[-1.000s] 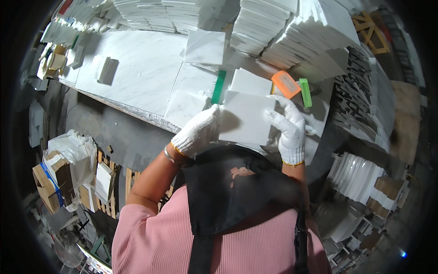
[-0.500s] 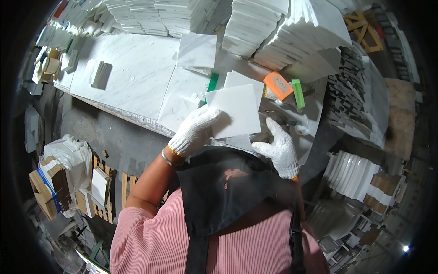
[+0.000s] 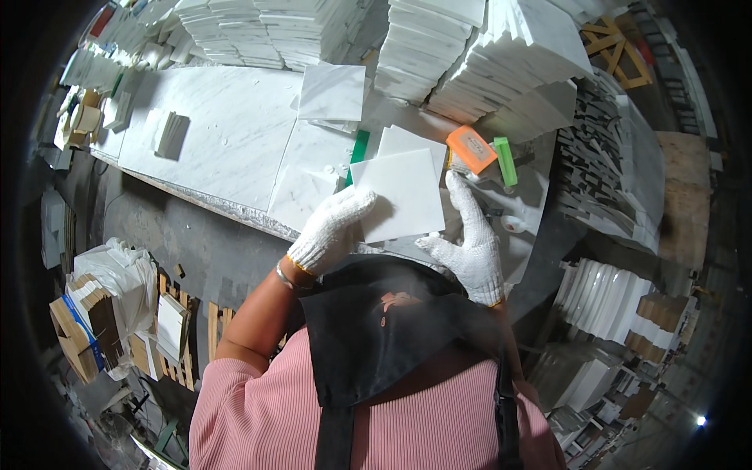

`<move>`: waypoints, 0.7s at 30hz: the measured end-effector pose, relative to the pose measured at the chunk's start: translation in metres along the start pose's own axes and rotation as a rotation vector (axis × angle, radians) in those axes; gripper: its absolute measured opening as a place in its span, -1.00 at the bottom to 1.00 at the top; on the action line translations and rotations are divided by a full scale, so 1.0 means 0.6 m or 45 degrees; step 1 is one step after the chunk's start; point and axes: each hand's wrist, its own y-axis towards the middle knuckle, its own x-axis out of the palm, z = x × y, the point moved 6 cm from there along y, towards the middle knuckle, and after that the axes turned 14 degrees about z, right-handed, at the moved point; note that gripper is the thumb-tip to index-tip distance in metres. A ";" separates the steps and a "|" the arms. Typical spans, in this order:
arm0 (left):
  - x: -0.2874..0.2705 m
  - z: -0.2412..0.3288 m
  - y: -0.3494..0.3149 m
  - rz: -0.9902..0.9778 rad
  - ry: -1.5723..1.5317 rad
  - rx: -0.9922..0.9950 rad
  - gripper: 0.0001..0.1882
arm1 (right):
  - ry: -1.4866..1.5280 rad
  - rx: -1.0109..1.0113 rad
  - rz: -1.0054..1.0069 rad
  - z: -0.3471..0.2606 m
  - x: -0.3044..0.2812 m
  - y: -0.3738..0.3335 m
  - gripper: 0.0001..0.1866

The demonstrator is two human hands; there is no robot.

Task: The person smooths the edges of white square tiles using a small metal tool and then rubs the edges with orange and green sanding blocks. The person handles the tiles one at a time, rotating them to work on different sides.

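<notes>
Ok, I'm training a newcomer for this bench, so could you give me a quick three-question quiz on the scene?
1. Which gloved hand has its thumb over the nearest white tile?
2. True or false: the right hand is clenched in a fist.
3. What colour is the slim block just right of the orange block? a) red b) bright green c) blue

Key: 1. The left hand. 2. False; its thumb and fingers are spread. 3. b.

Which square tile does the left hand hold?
The front white tile, whose left edge the left hand grips. The partly hidden white tile behind it and the veined tile farther back are clear of that hand.
</notes>
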 end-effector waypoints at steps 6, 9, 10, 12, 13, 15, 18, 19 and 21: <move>-0.006 -0.023 -0.001 0.006 -0.070 -0.085 -0.56 | -0.160 -0.299 0.005 0.038 -0.012 0.009 -0.12; -0.001 -0.039 -0.005 -0.028 -0.093 -0.219 -0.46 | 0.318 0.203 0.044 0.055 -0.014 -0.002 -0.21; -0.005 -0.048 -0.001 -0.069 -0.058 -0.237 -0.43 | 0.437 0.322 0.051 0.049 -0.010 -0.007 -0.25; 0.016 -0.048 -0.013 -0.101 -0.050 -0.294 -0.45 | 0.515 0.430 0.074 0.056 0.001 -0.015 -0.32; 0.017 -0.053 -0.011 -0.144 -0.023 -0.307 -0.48 | 0.476 0.419 0.080 0.061 0.004 -0.014 -0.34; 0.015 -0.062 -0.004 -0.220 0.027 -0.332 -0.54 | 0.246 0.270 0.048 0.043 -0.001 -0.008 -0.39; 0.032 -0.059 -0.010 -0.234 0.015 -0.347 -0.63 | 0.245 0.281 0.095 0.031 -0.003 -0.006 -0.48; 0.035 -0.059 -0.012 -0.225 0.014 -0.367 -0.64 | 0.199 0.246 0.106 0.027 -0.006 -0.005 -0.52; 0.036 -0.064 -0.009 -0.260 0.068 -0.393 -0.65 | 0.130 0.168 0.127 0.022 -0.010 -0.004 -0.58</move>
